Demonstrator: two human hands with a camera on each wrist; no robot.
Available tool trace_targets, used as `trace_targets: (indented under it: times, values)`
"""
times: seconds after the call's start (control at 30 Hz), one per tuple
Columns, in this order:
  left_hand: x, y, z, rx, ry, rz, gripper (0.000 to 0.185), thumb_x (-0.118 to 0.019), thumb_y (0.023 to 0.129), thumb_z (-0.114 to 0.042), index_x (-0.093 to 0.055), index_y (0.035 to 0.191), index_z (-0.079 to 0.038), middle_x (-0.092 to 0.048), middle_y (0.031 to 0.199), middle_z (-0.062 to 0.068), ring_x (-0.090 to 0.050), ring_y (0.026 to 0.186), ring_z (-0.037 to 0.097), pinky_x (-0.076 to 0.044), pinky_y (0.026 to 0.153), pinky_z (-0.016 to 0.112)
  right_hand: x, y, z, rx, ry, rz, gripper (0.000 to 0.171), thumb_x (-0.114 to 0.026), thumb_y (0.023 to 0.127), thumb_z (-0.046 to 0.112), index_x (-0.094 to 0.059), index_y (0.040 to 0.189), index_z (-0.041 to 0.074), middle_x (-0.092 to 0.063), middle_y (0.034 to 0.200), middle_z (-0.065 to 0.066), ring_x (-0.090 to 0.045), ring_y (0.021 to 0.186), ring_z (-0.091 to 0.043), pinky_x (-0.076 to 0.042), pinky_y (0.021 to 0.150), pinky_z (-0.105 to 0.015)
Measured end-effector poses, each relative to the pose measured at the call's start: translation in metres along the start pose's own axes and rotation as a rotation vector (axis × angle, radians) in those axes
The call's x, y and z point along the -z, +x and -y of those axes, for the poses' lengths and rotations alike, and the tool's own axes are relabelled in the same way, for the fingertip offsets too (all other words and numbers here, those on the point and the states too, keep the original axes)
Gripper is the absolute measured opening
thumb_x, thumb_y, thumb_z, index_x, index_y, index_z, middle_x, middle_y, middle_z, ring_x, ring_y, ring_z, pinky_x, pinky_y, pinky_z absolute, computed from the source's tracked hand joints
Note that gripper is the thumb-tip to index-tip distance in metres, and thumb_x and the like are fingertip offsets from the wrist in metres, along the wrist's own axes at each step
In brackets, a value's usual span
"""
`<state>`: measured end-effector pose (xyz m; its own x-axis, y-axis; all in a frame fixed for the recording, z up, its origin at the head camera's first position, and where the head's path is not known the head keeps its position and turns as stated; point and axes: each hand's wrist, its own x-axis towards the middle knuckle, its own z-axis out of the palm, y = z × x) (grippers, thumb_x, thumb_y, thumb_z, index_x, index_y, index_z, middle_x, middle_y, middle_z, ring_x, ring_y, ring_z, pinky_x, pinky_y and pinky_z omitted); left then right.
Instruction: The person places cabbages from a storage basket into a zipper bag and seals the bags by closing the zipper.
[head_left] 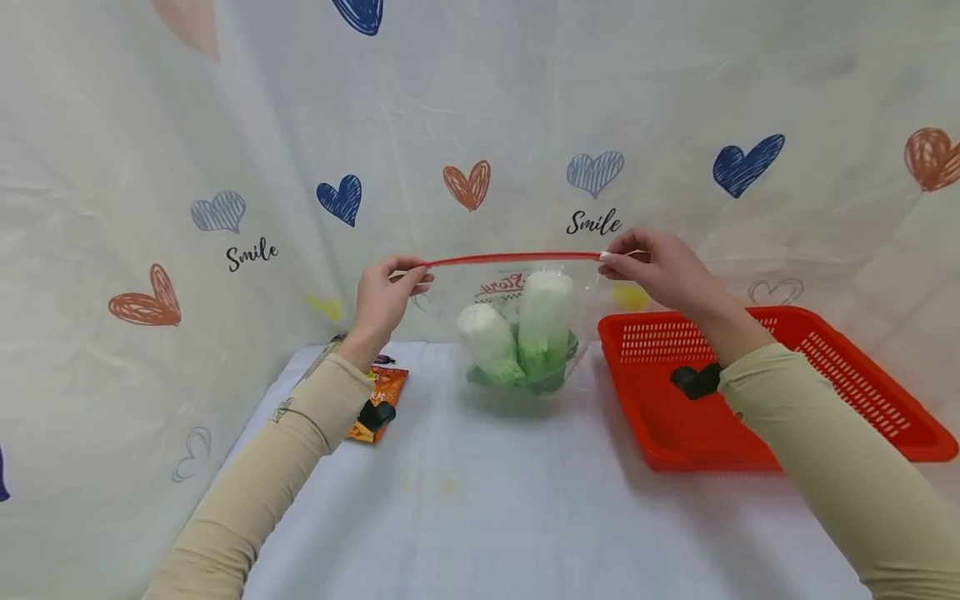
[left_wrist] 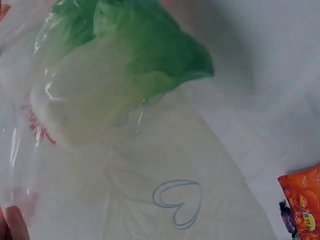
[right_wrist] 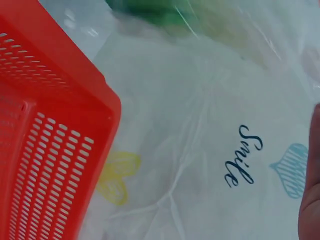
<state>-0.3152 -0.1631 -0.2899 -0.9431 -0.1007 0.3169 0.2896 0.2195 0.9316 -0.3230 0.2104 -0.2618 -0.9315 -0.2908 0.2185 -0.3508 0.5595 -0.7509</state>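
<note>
A clear zip bag (head_left: 495, 271) with a red zip strip along its top hangs above the table, stretched between both hands. Two heads of Chinese cabbage (head_left: 546, 317), white at the stem end and green at the leaves, are inside it. My left hand (head_left: 386, 296) pinches the strip's left end between thumb and fingers. At the other end, my right hand (head_left: 660, 271) pinches the right corner. In the left wrist view a cabbage (left_wrist: 100, 85) shows through the plastic, with fingertips at the lower left edge. Only part of the right hand (right_wrist: 311, 185) shows in its wrist view.
On the right of the white-covered table (head_left: 480, 517) stands a red plastic basket (head_left: 637, 417) with slotted walls. An orange snack packet (head_left: 388, 387) lies at the left, partly behind the left forearm, near a small purple item (left_wrist: 287, 218). A heart-printed curtain (head_left: 480, 108) hangs behind.
</note>
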Motion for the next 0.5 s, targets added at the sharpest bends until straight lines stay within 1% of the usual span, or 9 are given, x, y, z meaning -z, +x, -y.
trace_targets:
  times: [0.07,0.1,0.13,0.2,0.27,0.33,0.4,0.43,0.5]
  values:
    - [-0.002,0.001,0.001,-0.029,0.000,-0.013,0.021,-0.066,0.094,-0.014,-0.069,0.108,0.001,-0.069,0.105,0.017,-0.071,0.089,0.016,-0.055,0.084,0.028,-0.003,0.001,-0.004,0.001,0.012,-0.037,0.033,-0.057,0.099,0.031,-0.055,0.119,0.006,-0.066,0.117,-0.014,-0.067,0.105,-0.023,-0.049,0.092,-0.027]
    - [-0.002,-0.001,0.003,-0.039,-0.001,-0.003,0.021,-0.066,0.094,-0.014,-0.069,0.107,0.001,-0.070,0.105,0.017,-0.070,0.090,0.016,-0.054,0.085,0.029,-0.005,0.000,-0.007,0.003,0.010,-0.043,0.033,-0.057,0.099,0.032,-0.055,0.119,0.006,-0.066,0.117,-0.013,-0.067,0.106,-0.023,-0.049,0.091,-0.026]
    - [0.000,-0.004,0.006,-0.043,0.009,0.016,0.021,-0.066,0.093,-0.015,-0.069,0.107,0.001,-0.070,0.104,0.016,-0.070,0.091,0.016,-0.054,0.085,0.030,-0.007,-0.003,-0.011,0.009,0.011,-0.040,0.032,-0.058,0.099,0.031,-0.055,0.119,0.006,-0.066,0.116,-0.013,-0.066,0.106,-0.024,-0.050,0.090,-0.025]
    - [0.006,-0.016,0.015,-0.038,0.073,0.098,0.019,-0.066,0.094,-0.017,-0.070,0.106,-0.003,-0.071,0.102,0.013,-0.070,0.090,0.018,-0.055,0.085,0.030,-0.012,-0.012,-0.022,0.034,-0.020,0.004,0.028,-0.060,0.098,0.027,-0.057,0.115,0.006,-0.067,0.112,-0.013,-0.067,0.102,-0.025,-0.052,0.088,-0.025]
    - [0.017,-0.033,0.027,-0.027,0.175,0.256,0.015,-0.066,0.095,-0.018,-0.071,0.104,-0.007,-0.071,0.098,0.009,-0.069,0.087,0.020,-0.056,0.081,0.032,-0.018,-0.027,-0.034,0.051,-0.059,0.094,0.023,-0.064,0.096,0.025,-0.060,0.110,0.009,-0.068,0.104,-0.010,-0.067,0.096,-0.026,-0.054,0.084,-0.025]
    - [0.028,-0.052,0.041,-0.044,0.304,0.473,0.009,-0.066,0.094,-0.016,-0.072,0.100,-0.012,-0.071,0.094,0.004,-0.068,0.082,0.021,-0.057,0.076,0.033,-0.025,-0.046,-0.045,0.089,-0.088,0.222,0.018,-0.068,0.093,0.024,-0.063,0.104,0.012,-0.068,0.097,-0.006,-0.064,0.090,-0.025,-0.055,0.080,-0.026]
    - [0.034,-0.074,0.051,-0.058,0.431,0.713,0.007,-0.066,0.094,-0.016,-0.072,0.097,-0.017,-0.069,0.091,-0.003,-0.066,0.078,0.018,-0.056,0.072,0.032,-0.033,-0.067,-0.054,0.122,-0.115,0.360,0.016,-0.072,0.090,0.026,-0.065,0.100,0.015,-0.067,0.092,-0.001,-0.062,0.086,-0.020,-0.054,0.076,-0.026]
    - [0.035,-0.084,0.055,-0.058,0.459,0.826,0.007,-0.067,0.093,-0.015,-0.072,0.096,-0.018,-0.069,0.090,-0.005,-0.065,0.077,0.017,-0.055,0.070,0.032,-0.037,-0.077,-0.056,0.135,-0.124,0.430,0.015,-0.073,0.089,0.026,-0.066,0.098,0.018,-0.066,0.089,0.002,-0.061,0.084,-0.019,-0.054,0.075,-0.027]
    - [0.034,-0.101,0.059,-0.043,0.500,1.016,0.007,-0.067,0.093,-0.014,-0.073,0.096,-0.017,-0.068,0.089,-0.010,-0.064,0.078,0.010,-0.054,0.071,0.028,-0.044,-0.095,-0.056,0.150,-0.126,0.568,0.013,-0.073,0.088,0.027,-0.066,0.096,0.021,-0.066,0.087,0.006,-0.062,0.082,-0.015,-0.054,0.074,-0.026]
